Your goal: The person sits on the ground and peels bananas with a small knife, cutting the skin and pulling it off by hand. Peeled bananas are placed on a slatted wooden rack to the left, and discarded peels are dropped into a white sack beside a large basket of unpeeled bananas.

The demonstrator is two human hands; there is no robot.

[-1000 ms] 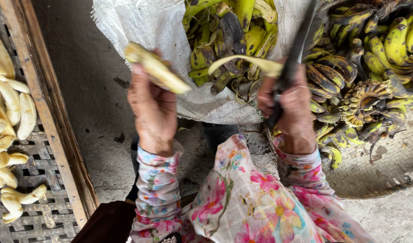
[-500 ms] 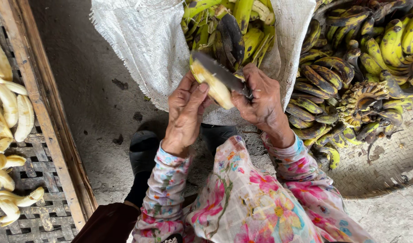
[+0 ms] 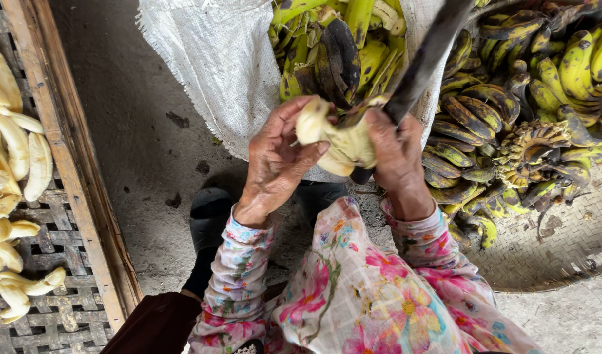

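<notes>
**Soft peeled banana held between both hands at centre frame**

The peeled banana [image 3: 330, 137] sits just above the middle of the frame, pale and bare of skin. It looks light, soft and a little slick, likely to bruise or snap under a hard squeeze, so a cradling hold along its length seems safer than pinching an end. The left hand [image 3: 274, 160] curls its fingers [image 3: 294, 108] over the banana's upper-left end, thumb pressed under it. The right hand [image 3: 396, 154] closes round the handle of a dark knife [image 3: 425, 56], whose blade runs to the upper right, and its fingers also touch the banana's right side. Behind, at upper centre, a white woven sack [image 3: 215, 65] holds peels; unpeeled bananas [image 3: 510, 111] fill a woven basket [image 3: 563, 249] at right. More peeled fruit [image 3: 16, 144] lies on a slatted tray [image 3: 71, 170] at left.
</notes>
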